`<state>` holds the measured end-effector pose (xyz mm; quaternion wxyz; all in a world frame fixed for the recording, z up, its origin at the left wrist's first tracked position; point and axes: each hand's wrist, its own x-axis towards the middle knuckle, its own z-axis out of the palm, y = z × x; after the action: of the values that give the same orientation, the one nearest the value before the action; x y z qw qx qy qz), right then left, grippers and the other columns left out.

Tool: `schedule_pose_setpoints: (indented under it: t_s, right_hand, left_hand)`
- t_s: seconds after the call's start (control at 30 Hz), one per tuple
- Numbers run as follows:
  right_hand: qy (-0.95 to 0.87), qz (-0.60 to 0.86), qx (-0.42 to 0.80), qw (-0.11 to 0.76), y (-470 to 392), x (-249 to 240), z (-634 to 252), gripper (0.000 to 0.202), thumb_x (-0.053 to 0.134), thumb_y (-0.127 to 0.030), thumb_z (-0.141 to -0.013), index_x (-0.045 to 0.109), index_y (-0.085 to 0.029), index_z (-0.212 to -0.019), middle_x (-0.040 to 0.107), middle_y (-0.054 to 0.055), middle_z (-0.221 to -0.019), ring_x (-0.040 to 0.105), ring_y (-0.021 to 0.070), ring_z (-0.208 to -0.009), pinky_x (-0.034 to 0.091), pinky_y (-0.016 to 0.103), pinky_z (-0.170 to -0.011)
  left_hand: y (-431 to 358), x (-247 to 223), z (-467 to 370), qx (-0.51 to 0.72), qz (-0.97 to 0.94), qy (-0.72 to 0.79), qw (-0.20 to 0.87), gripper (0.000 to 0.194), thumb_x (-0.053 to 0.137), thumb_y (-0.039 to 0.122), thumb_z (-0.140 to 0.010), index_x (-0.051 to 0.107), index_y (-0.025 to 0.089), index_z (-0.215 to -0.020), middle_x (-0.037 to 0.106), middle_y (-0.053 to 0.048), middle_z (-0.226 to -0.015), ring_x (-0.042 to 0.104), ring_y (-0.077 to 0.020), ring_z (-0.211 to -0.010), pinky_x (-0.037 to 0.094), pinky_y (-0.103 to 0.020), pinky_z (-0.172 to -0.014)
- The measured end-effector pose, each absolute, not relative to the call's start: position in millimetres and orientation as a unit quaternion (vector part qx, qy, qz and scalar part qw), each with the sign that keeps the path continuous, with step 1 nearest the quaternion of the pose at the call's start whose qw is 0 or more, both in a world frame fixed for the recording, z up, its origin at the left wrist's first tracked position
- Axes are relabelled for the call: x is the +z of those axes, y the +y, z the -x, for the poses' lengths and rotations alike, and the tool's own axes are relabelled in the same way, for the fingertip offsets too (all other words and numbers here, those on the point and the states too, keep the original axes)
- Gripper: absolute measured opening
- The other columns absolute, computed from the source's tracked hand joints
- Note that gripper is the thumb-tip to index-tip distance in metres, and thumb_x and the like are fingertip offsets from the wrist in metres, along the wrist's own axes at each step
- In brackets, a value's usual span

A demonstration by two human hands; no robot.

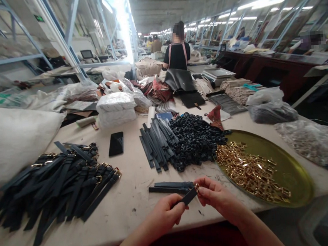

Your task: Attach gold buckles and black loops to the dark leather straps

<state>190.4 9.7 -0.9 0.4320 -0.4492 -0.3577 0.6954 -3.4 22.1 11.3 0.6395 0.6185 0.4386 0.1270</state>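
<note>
Near the table's front edge, my left hand [168, 212] is closed on a short dark strap [190, 196]. My right hand [213, 194] pinches a small gold buckle [197, 187] at the strap's upper right end. Just behind my hands, a few dark straps [170, 186] lie flat on the table. To the right, gold buckles [251, 168] are heaped on a round yellow-green tray [298, 175]. Beyond the hands stand a stack of loose dark strips [157, 141] and a pile of small black loops [197, 137].
Dark straps with gold buckles [68, 182] are heaped at the left, beside a white sack [11, 137]. A phone [115, 144] lies behind. Plastic-wrapped bundles [116, 109] and a black bag piece [179, 81] sit farther back. A person [177, 54] is beyond the table.
</note>
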Motion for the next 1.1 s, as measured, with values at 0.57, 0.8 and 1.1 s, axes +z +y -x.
schedule_pose_setpoints:
  t_s: [0.57,0.8,1.1]
  right_hand:
    - [-0.353,0.503,0.646,0.453,-6,-15,-161,0.046,0.066,-0.040,-0.067,0.056,-0.023,-0.108,0.054,-0.002,-0.070,0.044,0.0098,-0.054,0.037,0.024,-0.052]
    - [-0.355,0.532,0.620,0.455,-13,-23,-143,0.036,0.064,-0.043,-0.067,0.061,-0.020,-0.095,0.058,0.000,-0.071,0.043,0.0106,-0.054,0.038,0.025,-0.053]
    - [-0.372,0.576,0.553,0.473,-21,-26,-138,0.026,0.052,-0.044,-0.076,0.055,-0.019,-0.081,0.053,-0.001,-0.064,0.048,0.0129,-0.055,0.041,0.025,-0.056]
  left_hand:
    - [32,18,3,0.136,-0.689,0.392,0.594,0.018,0.040,0.024,-0.079,0.055,0.016,-0.079,0.047,0.004,-0.064,0.040,-0.0088,-0.059,0.032,-0.019,-0.056]
    - [24,-1,-5,0.161,-0.554,0.430,0.694,0.019,0.039,0.036,-0.081,0.040,0.018,-0.078,0.040,0.009,-0.049,0.031,-0.0055,-0.040,0.025,-0.017,-0.041]
    - [22,-7,-10,0.155,-0.499,0.460,0.718,0.030,0.042,0.048,-0.077,0.040,0.018,-0.071,0.036,0.011,-0.041,0.028,-0.0041,-0.033,0.021,-0.017,-0.036]
